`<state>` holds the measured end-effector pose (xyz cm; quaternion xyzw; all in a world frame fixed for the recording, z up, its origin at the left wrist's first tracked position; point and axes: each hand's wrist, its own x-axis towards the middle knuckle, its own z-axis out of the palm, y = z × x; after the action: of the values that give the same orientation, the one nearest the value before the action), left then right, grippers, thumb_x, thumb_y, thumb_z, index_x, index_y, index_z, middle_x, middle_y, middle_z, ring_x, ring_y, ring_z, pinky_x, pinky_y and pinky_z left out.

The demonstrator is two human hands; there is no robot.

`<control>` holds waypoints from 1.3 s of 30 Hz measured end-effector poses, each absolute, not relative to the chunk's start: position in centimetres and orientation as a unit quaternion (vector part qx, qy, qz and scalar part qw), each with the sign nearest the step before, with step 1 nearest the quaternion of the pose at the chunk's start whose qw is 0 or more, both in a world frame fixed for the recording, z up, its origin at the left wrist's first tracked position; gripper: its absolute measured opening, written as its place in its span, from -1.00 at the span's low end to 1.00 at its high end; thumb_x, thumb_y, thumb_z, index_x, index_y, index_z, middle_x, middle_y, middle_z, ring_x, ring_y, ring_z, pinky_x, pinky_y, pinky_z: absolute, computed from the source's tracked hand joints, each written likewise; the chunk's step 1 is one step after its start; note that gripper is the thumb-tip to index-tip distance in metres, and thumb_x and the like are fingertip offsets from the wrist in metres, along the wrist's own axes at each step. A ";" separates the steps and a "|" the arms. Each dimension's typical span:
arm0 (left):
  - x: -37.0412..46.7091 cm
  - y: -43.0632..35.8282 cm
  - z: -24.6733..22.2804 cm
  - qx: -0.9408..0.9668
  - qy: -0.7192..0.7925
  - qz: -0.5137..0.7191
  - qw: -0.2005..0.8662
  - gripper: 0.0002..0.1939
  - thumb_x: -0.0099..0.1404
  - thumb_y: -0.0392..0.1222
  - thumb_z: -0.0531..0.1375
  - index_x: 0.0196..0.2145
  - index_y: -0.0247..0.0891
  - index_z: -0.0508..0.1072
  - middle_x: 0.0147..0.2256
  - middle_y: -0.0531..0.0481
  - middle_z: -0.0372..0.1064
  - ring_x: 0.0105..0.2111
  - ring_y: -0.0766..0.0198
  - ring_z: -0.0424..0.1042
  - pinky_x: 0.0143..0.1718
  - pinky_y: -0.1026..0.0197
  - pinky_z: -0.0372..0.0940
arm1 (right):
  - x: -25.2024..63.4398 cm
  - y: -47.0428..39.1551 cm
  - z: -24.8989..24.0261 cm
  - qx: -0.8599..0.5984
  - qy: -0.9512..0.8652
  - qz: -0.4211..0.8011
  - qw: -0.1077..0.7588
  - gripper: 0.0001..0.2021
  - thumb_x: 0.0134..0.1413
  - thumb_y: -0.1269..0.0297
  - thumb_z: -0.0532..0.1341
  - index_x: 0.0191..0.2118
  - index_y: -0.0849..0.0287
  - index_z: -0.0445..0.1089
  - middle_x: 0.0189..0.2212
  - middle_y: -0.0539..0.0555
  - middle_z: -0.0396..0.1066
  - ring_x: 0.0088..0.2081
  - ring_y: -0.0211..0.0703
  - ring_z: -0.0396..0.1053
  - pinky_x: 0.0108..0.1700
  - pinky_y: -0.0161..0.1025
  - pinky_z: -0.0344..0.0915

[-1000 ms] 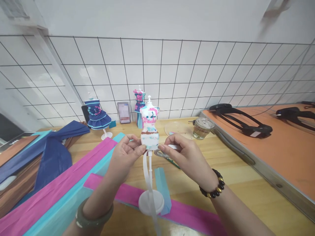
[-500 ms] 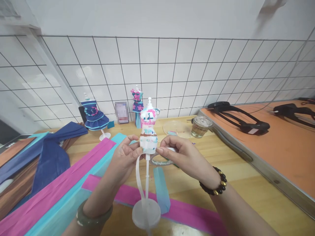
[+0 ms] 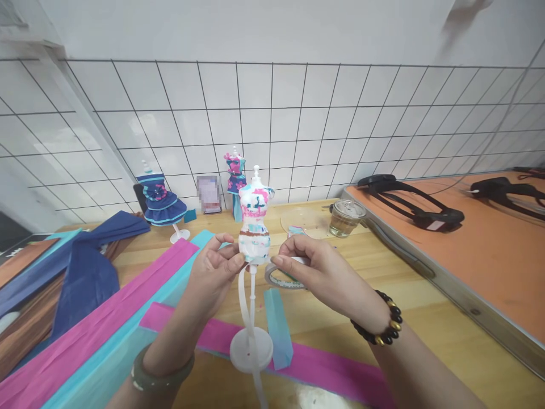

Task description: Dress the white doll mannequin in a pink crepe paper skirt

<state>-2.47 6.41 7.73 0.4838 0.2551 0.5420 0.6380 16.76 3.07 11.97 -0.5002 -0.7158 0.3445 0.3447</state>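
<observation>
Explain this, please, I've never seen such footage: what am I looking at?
There is no machine. One camera on a person's head took every picture, looking forward and down. You see that person's bare left hand and right hand, fingertips at the lower edge of a colour-marked white dress form. A pale strip hangs below it, and a tape roll shows beneath the right hand; what each hand grips is hard to tell. On the wooden table lie pink strips and dark blue strips; behind stand two dressed forms and a glass cup.
</observation>
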 end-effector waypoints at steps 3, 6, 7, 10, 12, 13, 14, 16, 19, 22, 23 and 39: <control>-2.4 6.4 7.8 0.477 0.250 0.538 0.648 -0.68 0.09 -0.31 0.28 -0.27 -0.21 0.20 -0.40 0.03 0.46 -0.44 0.34 0.44 -0.40 0.32 0.29 | 16.7 3.2 11.9 -0.498 -0.713 0.354 0.343 -0.77 0.13 0.12 0.10 -0.43 0.15 0.27 -0.53 -0.08 0.24 -0.50 -0.34 0.13 -0.48 -0.36 0.09; -2.4 6.4 7.8 0.466 0.244 0.528 0.667 -0.68 0.09 -0.31 0.28 -0.26 -0.22 0.21 -0.42 0.04 0.45 -0.49 0.37 0.42 -0.43 0.35 0.28 | 16.7 3.3 11.9 -0.485 -0.712 0.370 0.348 -0.77 0.13 0.10 0.10 -0.41 0.15 0.28 -0.51 -0.08 0.26 -0.49 -0.33 0.14 -0.47 -0.35 0.10; -2.4 6.4 7.8 0.462 0.241 0.526 0.672 -0.69 0.09 -0.30 0.28 -0.26 -0.22 0.22 -0.43 0.05 0.44 -0.50 0.38 0.42 -0.44 0.35 0.28 | 16.7 3.3 11.9 -0.480 -0.712 0.375 0.350 -0.76 0.13 0.09 0.10 -0.41 0.15 0.29 -0.50 -0.07 0.27 -0.48 -0.32 0.15 -0.46 -0.35 0.11; -2.4 6.3 7.7 0.454 0.229 0.524 0.684 -0.70 0.08 -0.29 0.29 -0.26 -0.23 0.25 -0.42 0.05 0.43 -0.49 0.38 0.41 -0.45 0.36 0.27 | 16.7 3.3 11.9 -0.464 -0.711 0.392 0.355 -0.77 0.13 0.09 0.11 -0.39 0.15 0.30 -0.46 -0.05 0.31 -0.44 -0.30 0.20 -0.43 -0.34 0.14; -2.4 6.3 7.5 0.453 0.226 0.519 0.689 -0.70 0.09 -0.28 0.29 -0.24 -0.23 0.27 -0.38 0.02 0.44 -0.48 0.37 0.40 -0.44 0.34 0.28 | 16.7 3.3 11.9 -0.446 -0.708 0.413 0.360 -0.79 0.13 0.12 0.12 -0.38 0.16 0.30 -0.43 -0.02 0.35 -0.39 -0.28 0.25 -0.38 -0.32 0.17; -2.4 6.3 7.5 0.453 0.226 0.515 0.692 -0.69 0.09 -0.28 0.28 -0.22 -0.23 0.28 -0.37 0.00 0.44 -0.48 0.37 0.41 -0.42 0.32 0.29 | 16.7 3.3 11.9 -0.434 -0.706 0.426 0.363 -0.80 0.13 0.14 0.12 -0.37 0.17 0.31 -0.42 -0.02 0.36 -0.37 -0.27 0.28 -0.36 -0.32 0.19; -2.4 6.3 7.4 0.454 0.228 0.510 0.694 -0.69 0.10 -0.28 0.28 -0.21 -0.24 0.29 -0.37 0.00 0.44 -0.48 0.36 0.40 -0.41 0.31 0.30 | 16.7 3.4 11.8 -0.420 -0.703 0.440 0.368 -0.82 0.13 0.16 0.13 -0.37 0.17 0.31 -0.41 -0.01 0.37 -0.35 -0.27 0.29 -0.33 -0.32 0.20; -2.4 6.3 7.3 0.455 0.227 0.498 0.702 -0.67 0.09 -0.27 0.29 -0.19 -0.24 0.30 -0.40 0.00 0.44 -0.48 0.36 0.40 -0.41 0.30 0.30 | 16.7 3.5 11.8 -0.395 -0.698 0.462 0.378 -0.84 0.13 0.19 0.14 -0.37 0.17 0.31 -0.41 -0.02 0.37 -0.34 -0.28 0.30 -0.33 -0.34 0.21; -2.5 6.3 7.3 0.455 0.222 0.486 0.712 -0.62 0.05 -0.25 0.32 -0.17 -0.23 0.31 -0.40 0.01 0.45 -0.46 0.35 0.41 -0.43 0.34 0.28 | 16.7 3.7 11.7 -0.379 -0.693 0.480 0.383 -0.86 0.10 0.21 0.17 -0.38 0.17 0.32 -0.45 -0.05 0.35 -0.41 -0.33 0.27 -0.40 -0.37 0.19; -2.6 6.3 7.2 0.460 0.225 0.473 0.717 -0.61 0.06 -0.22 0.31 -0.16 -0.21 0.31 -0.39 0.00 0.46 -0.45 0.35 0.41 -0.43 0.34 0.27 | 16.8 3.8 11.5 -0.380 -0.693 0.489 0.369 -0.84 0.06 0.19 0.20 -0.39 0.17 0.33 -0.46 -0.05 0.34 -0.45 -0.34 0.24 -0.43 -0.38 0.19; -2.6 6.3 7.2 0.462 0.227 0.466 0.719 -0.62 0.06 -0.21 0.31 -0.16 -0.21 0.31 -0.39 -0.01 0.46 -0.46 0.36 0.41 -0.43 0.35 0.27 | 16.8 3.8 11.4 -0.378 -0.692 0.495 0.364 -0.84 0.06 0.18 0.20 -0.39 0.17 0.33 -0.45 -0.04 0.35 -0.44 -0.34 0.24 -0.43 -0.37 0.20; -1.9 5.6 8.3 0.477 0.256 0.463 0.702 -0.63 -0.01 -0.27 0.34 -0.25 -0.17 0.29 -0.36 0.08 0.37 -0.47 0.36 0.40 -0.45 0.30 0.32 | 17.1 3.9 11.9 -0.375 -0.725 0.498 0.293 -0.68 0.00 0.03 0.21 -0.18 0.11 0.39 -0.47 -0.02 0.31 -0.47 -0.27 0.22 -0.44 -0.33 0.20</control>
<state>-1.91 5.57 8.29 0.4766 0.2561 0.4632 0.7019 17.12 3.93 11.86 -0.3746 -0.7251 0.4978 0.2934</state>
